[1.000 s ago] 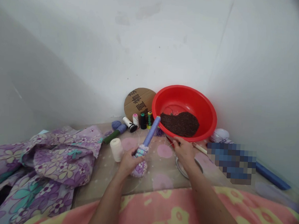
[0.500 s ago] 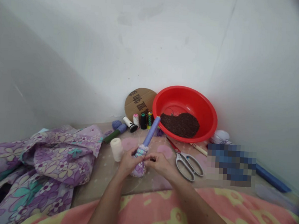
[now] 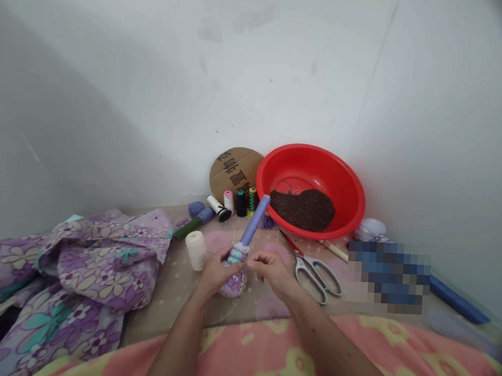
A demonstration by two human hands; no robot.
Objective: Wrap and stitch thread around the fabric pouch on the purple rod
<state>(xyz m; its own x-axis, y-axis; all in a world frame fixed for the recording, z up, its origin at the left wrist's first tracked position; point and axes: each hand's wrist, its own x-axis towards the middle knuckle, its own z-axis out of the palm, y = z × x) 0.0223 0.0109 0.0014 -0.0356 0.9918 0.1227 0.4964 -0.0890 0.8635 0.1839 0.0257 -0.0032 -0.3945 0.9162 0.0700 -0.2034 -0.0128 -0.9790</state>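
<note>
A floral fabric bundle (image 3: 234,284) with a purple-wrapped stick (image 3: 255,221) rising from it stands tilted in front of me. My left hand (image 3: 218,271) is wrapped round the bundle's left side, near its gathered neck. Just to the right of the bundle, my right hand (image 3: 270,267) has its fingers pinched together; whatever is between them is too small to make out. A white roll (image 3: 195,251) stands left of my left hand. Scissors (image 3: 318,278) with grey handles lie to the right of my right hand.
A red basin (image 3: 353,202) holding dark brown material stands at the back right. Thread spools (image 3: 228,201) and a round cardboard piece (image 3: 231,167) are by the wall. Floral cloth (image 3: 107,270) is heaped at left; a pink and yellow blanket (image 3: 263,351) covers the front.
My right hand has moved slightly right, away from the bundle. My left hand keeps its hold in nearly the same place.
</note>
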